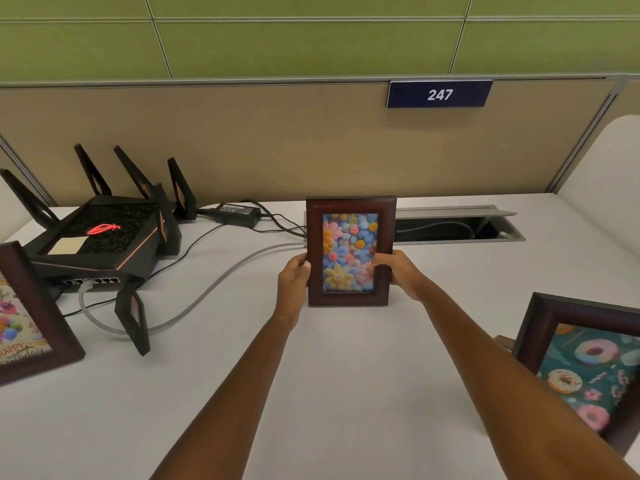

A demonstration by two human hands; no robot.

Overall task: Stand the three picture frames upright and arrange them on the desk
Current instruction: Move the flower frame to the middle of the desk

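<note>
A dark wooden frame with a flower picture [350,237] stands upright on the white desk [346,368], in the middle and facing me. My left hand [293,277] grips its left edge and my right hand [401,273] grips its right edge, thumb on the glass. A second frame with a birthday picture [24,317] stands at the far left, cut by the image border. A third frame with a doughnut picture [585,362] stands at the near right, angled inward.
A black router with several antennas [100,237] sits at the left rear, with a power brick [239,213] and cables trailing across the desk. An open cable tray [457,226] lies behind the flower frame. A beige partition with a "247" sign [439,94] backs the desk.
</note>
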